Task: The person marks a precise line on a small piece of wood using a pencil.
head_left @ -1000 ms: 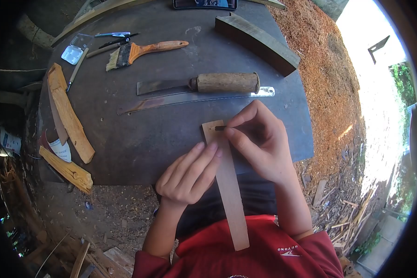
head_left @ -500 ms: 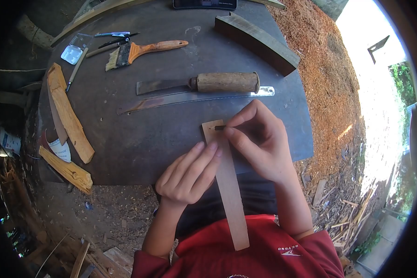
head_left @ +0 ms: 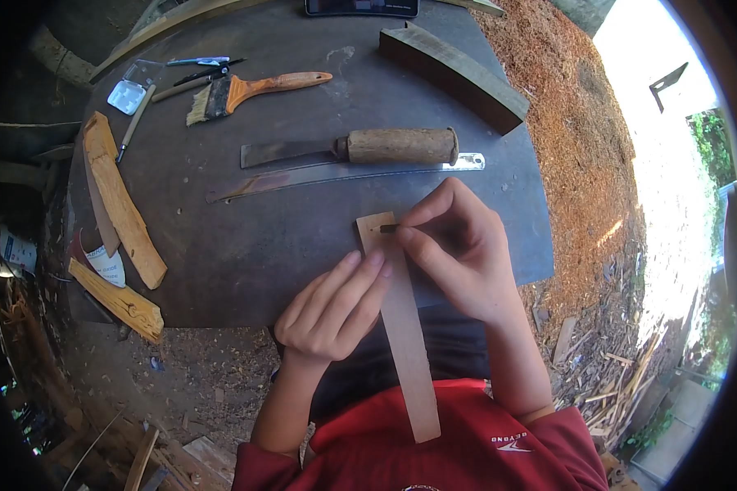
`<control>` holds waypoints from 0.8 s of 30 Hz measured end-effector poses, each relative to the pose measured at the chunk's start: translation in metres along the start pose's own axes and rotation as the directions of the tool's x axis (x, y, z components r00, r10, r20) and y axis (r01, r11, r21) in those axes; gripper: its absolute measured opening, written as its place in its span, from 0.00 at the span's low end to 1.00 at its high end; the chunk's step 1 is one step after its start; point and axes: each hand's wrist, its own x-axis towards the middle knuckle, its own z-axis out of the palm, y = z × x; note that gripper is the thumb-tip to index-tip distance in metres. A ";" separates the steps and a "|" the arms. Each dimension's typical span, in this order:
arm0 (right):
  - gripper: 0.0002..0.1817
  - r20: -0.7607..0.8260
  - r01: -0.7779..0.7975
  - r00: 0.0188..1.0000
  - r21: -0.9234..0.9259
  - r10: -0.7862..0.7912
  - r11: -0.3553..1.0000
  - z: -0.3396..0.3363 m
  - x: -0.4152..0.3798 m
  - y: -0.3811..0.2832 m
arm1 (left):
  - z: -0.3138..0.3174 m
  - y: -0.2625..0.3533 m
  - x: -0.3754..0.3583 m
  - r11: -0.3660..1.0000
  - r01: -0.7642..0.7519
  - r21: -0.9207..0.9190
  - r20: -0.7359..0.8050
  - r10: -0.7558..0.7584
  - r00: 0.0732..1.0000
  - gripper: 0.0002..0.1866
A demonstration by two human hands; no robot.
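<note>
On the dark grey, smooth table, a chisel with a flat metal blade and thick brown wooden handle is lying crosswise alongside a thin silver metal ruler, the pair occupying the space just beyond the hands. A wide paintbrush with an orange wooden handle is resting toward the far left corner, a long dark-sided wooden block is sitting near the far right corner, and a rough yellowish wood piece is lying along the left edge. A pale, flat wooden strip is crossing the near edge, its near end reaching over the red shirt. The right hand is arching over the strip's far end, thumb and forefinger pinching a small dark piece. The left hand is laying extended fingers against the strip; its thumb is hidden, so whether it is gripping cannot be told.
</note>
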 end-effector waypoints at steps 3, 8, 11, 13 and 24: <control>0.06 -0.002 0.029 1.000 -0.027 -0.029 0.999 0.000 0.001 0.002 | 0.000 0.000 0.000 1.000 0.003 -0.003 0.002 -0.003 1.000 0.12; 0.06 -0.002 0.058 0.998 -0.051 -0.058 0.997 0.000 0.001 0.002 | 0.000 0.000 0.000 1.000 0.000 -0.001 -0.005 0.000 1.000 0.11; 0.07 -0.009 0.070 0.997 -0.049 -0.070 0.996 0.000 0.001 0.003 | 0.001 -0.001 0.000 1.000 -0.001 -0.004 -0.009 0.001 1.000 0.11; 0.06 -0.016 0.064 0.998 -0.033 -0.064 0.997 0.000 0.001 0.003 | 0.002 -0.001 0.000 1.000 -0.005 -0.003 -0.017 0.005 1.000 0.11; 0.06 -0.006 0.068 0.998 -0.064 -0.069 0.996 -0.001 0.001 0.003 | 0.001 0.000 0.000 1.000 0.000 -0.003 -0.008 0.000 1.000 0.11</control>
